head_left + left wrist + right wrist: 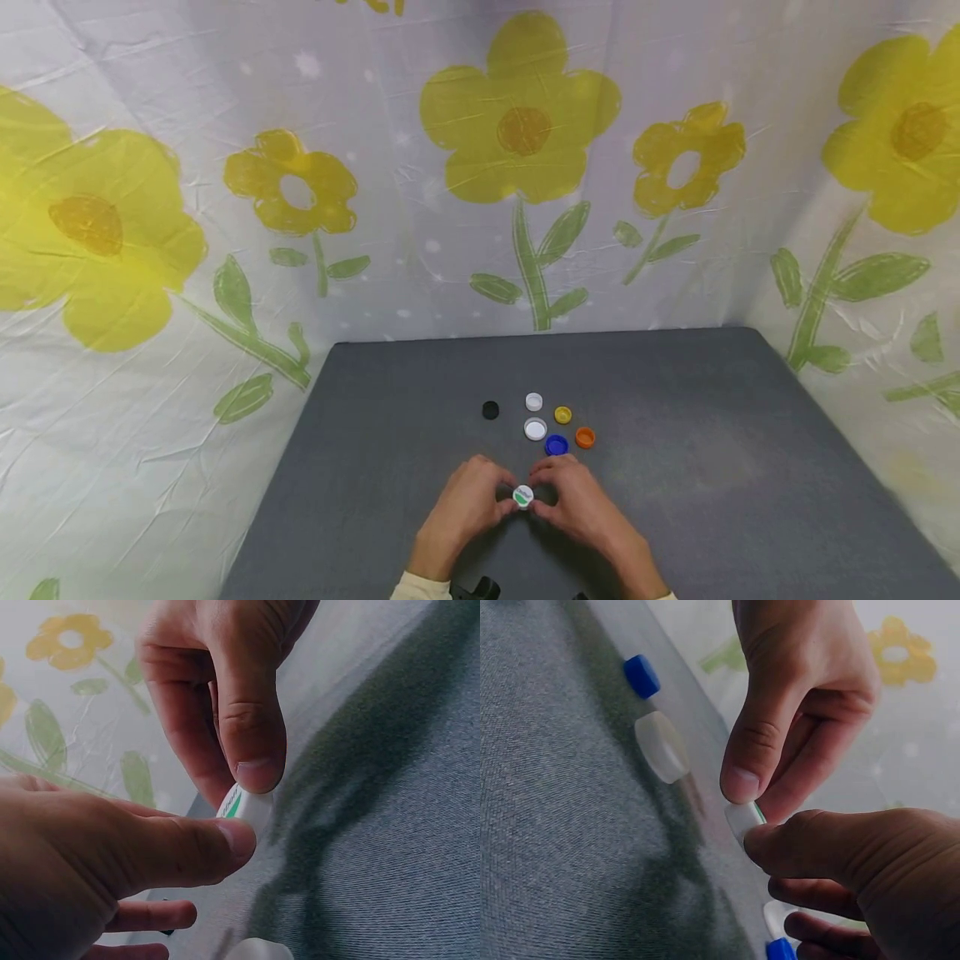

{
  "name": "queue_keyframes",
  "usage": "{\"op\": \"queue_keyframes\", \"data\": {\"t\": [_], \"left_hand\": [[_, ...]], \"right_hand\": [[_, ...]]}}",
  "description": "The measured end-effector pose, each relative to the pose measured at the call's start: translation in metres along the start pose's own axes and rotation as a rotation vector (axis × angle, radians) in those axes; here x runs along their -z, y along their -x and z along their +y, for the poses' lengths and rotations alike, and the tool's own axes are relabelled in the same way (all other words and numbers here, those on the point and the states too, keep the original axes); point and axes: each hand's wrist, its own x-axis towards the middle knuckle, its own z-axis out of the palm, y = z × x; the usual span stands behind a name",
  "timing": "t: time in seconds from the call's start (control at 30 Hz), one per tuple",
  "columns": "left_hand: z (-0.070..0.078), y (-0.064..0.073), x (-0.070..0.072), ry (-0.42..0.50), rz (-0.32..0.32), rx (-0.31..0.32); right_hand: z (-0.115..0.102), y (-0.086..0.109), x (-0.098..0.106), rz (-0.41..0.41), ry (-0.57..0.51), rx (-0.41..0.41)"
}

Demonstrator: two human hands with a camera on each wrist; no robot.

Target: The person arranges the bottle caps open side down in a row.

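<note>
A small white bottle cap (522, 497) with green print on top is pinched between both hands, in front of the body. The left hand (468, 497) grips its left side with thumb and fingertips, while the right hand (576, 502) grips the opposite side. Close up in the left wrist view, both thumbs lie on the rim of the cap (232, 807). From the right wrist, the cap's plain white side (743, 823) shows, tilted between the fingers. Just beyond the right hand's fingers lies a blue cap (557, 445).
Farther back on the dark grey table (375, 433) are a black cap (491, 410), two white caps (534, 402) (536, 429), a yellow cap (562, 414) and an orange cap (586, 437). A flower-printed white sheet (420, 275) hangs behind.
</note>
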Motion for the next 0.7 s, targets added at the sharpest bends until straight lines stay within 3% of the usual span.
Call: {"op": "queue_keyframes", "data": {"t": [0.7], "left_hand": [[0.000,-0.001,-0.011,-0.045,-0.057,0.011]], "right_hand": [[0.002,0.001,-0.009,-0.049,0.012,0.011]]}}
